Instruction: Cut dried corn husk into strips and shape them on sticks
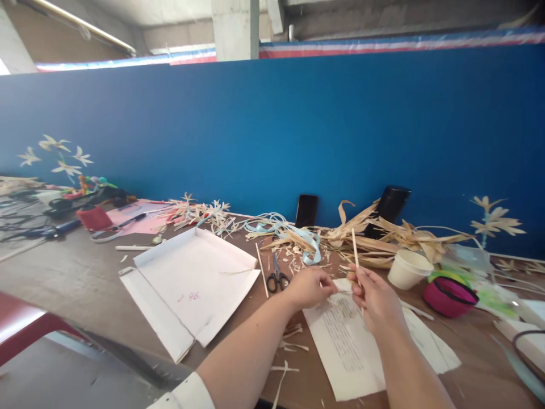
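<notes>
Thumb and fingers of my right hand (377, 295) are closed around a thin pale stick (355, 247), which points upward. Just left of it, my left hand (310, 288) has its fingertips pinched together; what they hold, if anything, is too small to make out. Beneath both hands lies a printed paper sheet (340, 346) with a few scraps on it. Black-handled scissors (277, 279) rest beside my left hand, and a second thin stick (261, 271) lies left of them. Dry corn husks (409, 236) are heaped beyond my right hand.
An unfolded white cardboard box (200, 278) lies to the left. A white cup (409, 270) and a magenta pouch (449, 296) stand at right. A phone (306, 211) leans on the blue partition (255, 136). Husk flowers (496, 221) rise at right, and light-blue ribbon (313, 253) curls near the scraps.
</notes>
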A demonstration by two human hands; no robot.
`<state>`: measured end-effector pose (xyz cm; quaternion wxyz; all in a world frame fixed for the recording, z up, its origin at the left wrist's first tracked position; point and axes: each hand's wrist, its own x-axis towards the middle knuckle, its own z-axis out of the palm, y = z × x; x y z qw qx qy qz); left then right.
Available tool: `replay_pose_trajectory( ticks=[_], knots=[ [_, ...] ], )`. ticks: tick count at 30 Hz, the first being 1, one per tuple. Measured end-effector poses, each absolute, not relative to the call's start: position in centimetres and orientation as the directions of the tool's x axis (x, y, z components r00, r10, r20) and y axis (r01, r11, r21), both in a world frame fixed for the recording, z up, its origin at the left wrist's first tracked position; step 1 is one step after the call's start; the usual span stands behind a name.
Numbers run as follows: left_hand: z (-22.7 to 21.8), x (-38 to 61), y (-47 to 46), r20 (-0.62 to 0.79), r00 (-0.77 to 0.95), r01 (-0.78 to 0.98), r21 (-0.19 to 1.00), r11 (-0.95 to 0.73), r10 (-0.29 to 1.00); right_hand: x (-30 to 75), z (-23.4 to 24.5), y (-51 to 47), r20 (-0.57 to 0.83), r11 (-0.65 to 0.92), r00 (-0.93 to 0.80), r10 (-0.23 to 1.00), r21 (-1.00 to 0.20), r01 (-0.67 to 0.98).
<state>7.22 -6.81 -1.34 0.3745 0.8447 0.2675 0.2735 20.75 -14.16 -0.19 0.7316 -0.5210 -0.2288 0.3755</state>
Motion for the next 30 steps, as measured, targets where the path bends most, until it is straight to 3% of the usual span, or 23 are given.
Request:
replay_pose_trajectory(
  ticks=[4, 12, 16, 25, 30],
  knots=[
    [-0.5, 6.4, -5.9, 0.100, 0.588, 0.139, 0.965, -0.222, 0.803, 20.7, -0.2, -14.2, -0.045, 0.189, 0.626, 0.778, -0.934, -0.302],
    [-0.5, 6.5, -5.8, -0.006, 0.562, -0.071, 0.996, 0.056, 0.827, 20.2, 0.7, -15.1, -0.061, 0.095, 0.369, 0.927, -0.915, -0.392],
    [-0.1, 6.4, -6.1, -0.057, 0.581, -0.038, 0.995, 0.097, 0.812, 19.9, 0.9, -15.2, -0.051, 0.069, 0.341, 0.939, -0.941, -0.332],
    [0.0, 6.3, -6.0, 0.015, 0.540, -0.043, 0.999, 0.009, 0.842, 20.1, 0.3, -14.9, -0.054, 0.075, 0.454, 0.889, -0.962, -0.261],
    [-0.1, 6.4, -6.2, -0.018, 0.600, -0.019, 0.999, 0.036, 0.800, 19.9, 0.4, -14.9, -0.042, 0.077, 0.472, 0.881, -0.970, -0.232]
  ],
)
